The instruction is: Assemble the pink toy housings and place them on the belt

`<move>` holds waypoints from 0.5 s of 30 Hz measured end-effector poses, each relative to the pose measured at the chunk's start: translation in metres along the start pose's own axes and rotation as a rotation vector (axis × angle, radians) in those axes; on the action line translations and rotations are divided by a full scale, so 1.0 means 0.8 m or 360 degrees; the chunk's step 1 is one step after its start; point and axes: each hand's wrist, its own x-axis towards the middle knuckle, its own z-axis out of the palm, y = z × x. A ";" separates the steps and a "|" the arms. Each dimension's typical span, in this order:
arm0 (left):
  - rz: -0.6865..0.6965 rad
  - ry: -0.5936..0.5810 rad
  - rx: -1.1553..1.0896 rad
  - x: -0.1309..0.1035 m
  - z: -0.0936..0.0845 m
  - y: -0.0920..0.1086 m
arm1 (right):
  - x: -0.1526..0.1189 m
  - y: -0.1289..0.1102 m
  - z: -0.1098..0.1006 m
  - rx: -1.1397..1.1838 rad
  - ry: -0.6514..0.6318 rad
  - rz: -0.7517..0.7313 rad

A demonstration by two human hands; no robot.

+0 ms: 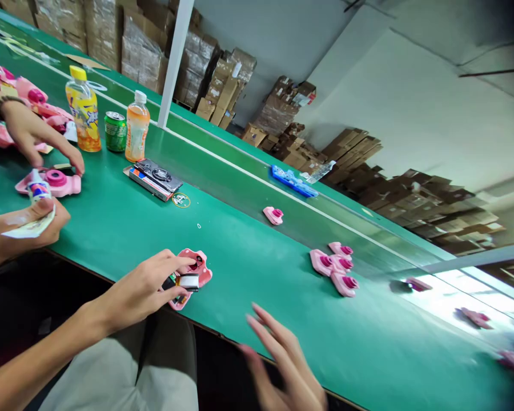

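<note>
My left hand (148,285) is closed, thumb and fingers on a pink plastic toy camera shell (204,273) at the table's near edge. A small silver battery-like block (189,282) and a bit of green circuit board sit between the fingers and the shell. Part of the shell is hidden under my hand. To the right, my right hand (282,359) is over the table edge, fingers apart and slightly blurred, with nothing in it.
At left, a co-worker's hands hold a glue bottle (38,187) over a pink camera body (56,180). Two drink bottles, a green can (115,131) and a flat box (149,181) stand beyond. Several pink camera pieces (345,283) lie right; a blue tray (292,181) lies farther back.
</note>
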 end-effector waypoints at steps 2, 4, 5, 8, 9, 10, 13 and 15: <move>0.0038 -0.0014 0.0063 -0.003 0.001 0.005 | 0.061 -0.026 0.025 -0.0002 -0.0299 -0.0384; 0.0074 -0.0018 0.0098 -0.008 0.002 0.009 | 0.114 -0.048 0.044 0.0031 -0.0553 -0.0632; 0.0067 -0.0006 0.0090 -0.010 0.001 0.009 | 0.133 -0.056 0.049 0.0052 -0.0622 -0.0691; -0.0015 0.0020 -0.0021 -0.018 -0.006 0.005 | 0.152 -0.060 0.053 0.0156 -0.0669 -0.0701; -0.0056 0.0012 -0.0061 -0.021 -0.009 0.001 | 0.149 -0.057 0.052 0.0202 -0.0648 -0.0655; -0.0089 0.0006 -0.0082 -0.024 -0.012 -0.004 | 0.145 -0.052 0.050 0.0254 -0.0613 -0.0595; -0.0131 0.0029 -0.0012 -0.028 -0.016 -0.021 | 0.131 -0.039 0.050 0.0390 -0.0489 -0.0404; -0.0120 0.0038 0.0066 -0.025 -0.010 -0.030 | 0.124 -0.037 0.054 0.0443 -0.0416 -0.0346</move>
